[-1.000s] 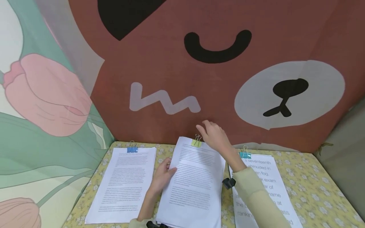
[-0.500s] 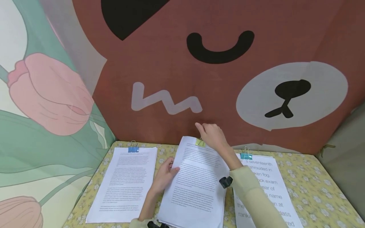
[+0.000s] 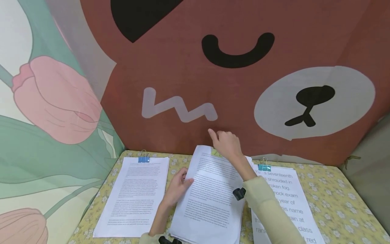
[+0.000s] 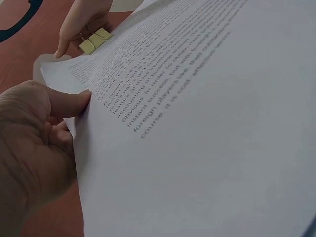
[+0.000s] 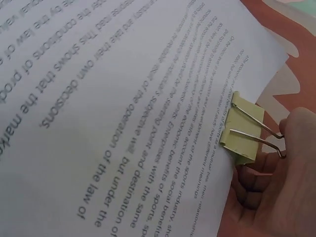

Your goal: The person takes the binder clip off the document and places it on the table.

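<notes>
A thick stack of printed paper (image 3: 207, 200) is raised and tilted at the middle of the table. My left hand (image 3: 176, 186) grips its left edge, thumb on the front sheet and fingers curled behind, as the left wrist view confirms. At the top edge sits a yellow binder clip (image 5: 245, 129) with wire handles. My right hand (image 3: 228, 144) holds the clip by its handles, fingers curled beneath it in the right wrist view. Part of the clip is hidden by that hand in the head view.
On the left lies a paper stack (image 3: 134, 196) with a blue binder clip (image 3: 144, 159). To the right, partly under my right sleeve (image 3: 271, 210), lies a large-print stack (image 3: 292, 196) with a teal clip (image 3: 264, 167). A bear-print cloth (image 3: 182, 78) hangs behind the flowered tablecloth (image 3: 344, 203).
My right hand has come down from above the yellow clip onto its handles, its fingers curling in. The left hand keeps its grip on the paper. The whole view has drifted slightly.
</notes>
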A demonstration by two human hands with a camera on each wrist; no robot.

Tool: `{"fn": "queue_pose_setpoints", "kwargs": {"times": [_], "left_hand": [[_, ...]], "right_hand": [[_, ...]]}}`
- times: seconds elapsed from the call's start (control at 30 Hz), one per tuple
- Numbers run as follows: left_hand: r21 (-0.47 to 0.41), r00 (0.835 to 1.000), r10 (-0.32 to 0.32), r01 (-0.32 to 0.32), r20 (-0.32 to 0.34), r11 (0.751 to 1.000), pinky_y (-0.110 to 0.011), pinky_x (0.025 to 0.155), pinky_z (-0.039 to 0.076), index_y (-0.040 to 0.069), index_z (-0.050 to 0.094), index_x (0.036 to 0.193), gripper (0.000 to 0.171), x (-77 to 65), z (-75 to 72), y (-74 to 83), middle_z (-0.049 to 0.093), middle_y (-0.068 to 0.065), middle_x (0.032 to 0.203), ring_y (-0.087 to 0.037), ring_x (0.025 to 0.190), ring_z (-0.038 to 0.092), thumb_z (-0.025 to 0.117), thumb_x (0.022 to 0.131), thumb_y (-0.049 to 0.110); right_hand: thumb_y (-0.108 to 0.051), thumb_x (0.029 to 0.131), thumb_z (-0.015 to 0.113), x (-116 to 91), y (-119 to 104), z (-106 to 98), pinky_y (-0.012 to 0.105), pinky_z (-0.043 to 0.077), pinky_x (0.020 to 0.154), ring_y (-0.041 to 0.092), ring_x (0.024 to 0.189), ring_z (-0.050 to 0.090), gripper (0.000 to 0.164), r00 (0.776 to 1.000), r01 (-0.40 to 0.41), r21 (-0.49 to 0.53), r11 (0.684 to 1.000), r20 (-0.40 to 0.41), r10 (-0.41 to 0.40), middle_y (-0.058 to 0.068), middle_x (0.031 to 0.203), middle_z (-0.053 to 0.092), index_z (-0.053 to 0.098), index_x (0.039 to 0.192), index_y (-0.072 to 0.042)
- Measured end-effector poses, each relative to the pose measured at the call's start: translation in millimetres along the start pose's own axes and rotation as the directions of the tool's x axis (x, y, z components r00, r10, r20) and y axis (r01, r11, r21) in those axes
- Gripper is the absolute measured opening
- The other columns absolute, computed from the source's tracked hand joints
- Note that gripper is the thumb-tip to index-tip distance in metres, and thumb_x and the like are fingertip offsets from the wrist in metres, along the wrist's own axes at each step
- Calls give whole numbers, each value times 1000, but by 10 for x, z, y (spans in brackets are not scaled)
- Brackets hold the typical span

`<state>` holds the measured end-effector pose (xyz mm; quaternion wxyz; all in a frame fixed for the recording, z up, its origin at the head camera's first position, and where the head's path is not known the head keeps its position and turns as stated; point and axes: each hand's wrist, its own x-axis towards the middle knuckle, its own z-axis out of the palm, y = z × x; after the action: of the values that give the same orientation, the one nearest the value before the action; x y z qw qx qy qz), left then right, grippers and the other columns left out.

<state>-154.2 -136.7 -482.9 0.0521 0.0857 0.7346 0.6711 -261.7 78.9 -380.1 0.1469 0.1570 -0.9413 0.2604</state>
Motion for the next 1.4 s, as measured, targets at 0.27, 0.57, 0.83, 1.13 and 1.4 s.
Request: {"fn": "queue_pose_setpoints", "kwargs": {"times": [0.27,0.57,0.83,1.13,1.4], "left_hand": [[-24,1000,13,-13,12,1000,-28,62,55,-4,55,117,15,-11,3,31,72,-17,99,-25,75,71,57,102,-1],[-22,999,22,-21,27,1000,-25,58,52,-1,54,106,6,-15,3,27,70,-15,89,-23,70,68,58,102,-1],[5,998,12,-13,54,1000,-26,59,54,-3,56,113,12,-29,-10,3,71,-15,92,-23,71,70,58,103,3],[33,999,-8,7,52,999,-28,64,56,-4,57,128,25,-28,-23,-38,72,-14,99,-23,76,71,57,103,3],[60,999,-48,50,-23,997,-29,65,54,-5,58,119,19,6,-97,-81,70,-12,96,-21,75,69,57,103,3]], "right_hand": [[-40,111,42,2,31,47,31,23,42,17,42,30,63,996,39,-63,997,-72,-44,0,49,33,40,54,-12],[-27,109,49,-24,91,85,31,22,43,15,43,25,57,986,81,-62,995,-142,-89,-1,49,31,38,54,-13],[-21,106,53,-53,83,115,29,17,42,11,41,19,57,960,134,3,991,-248,-129,-5,47,26,35,53,-15],[-15,103,54,-34,110,83,31,17,42,14,41,22,54,900,124,92,988,-429,-72,-4,48,27,36,52,-14],[-18,106,54,-130,225,-6,32,25,49,15,44,30,54,911,-74,435,897,-336,238,-5,47,33,40,54,-11]]}}
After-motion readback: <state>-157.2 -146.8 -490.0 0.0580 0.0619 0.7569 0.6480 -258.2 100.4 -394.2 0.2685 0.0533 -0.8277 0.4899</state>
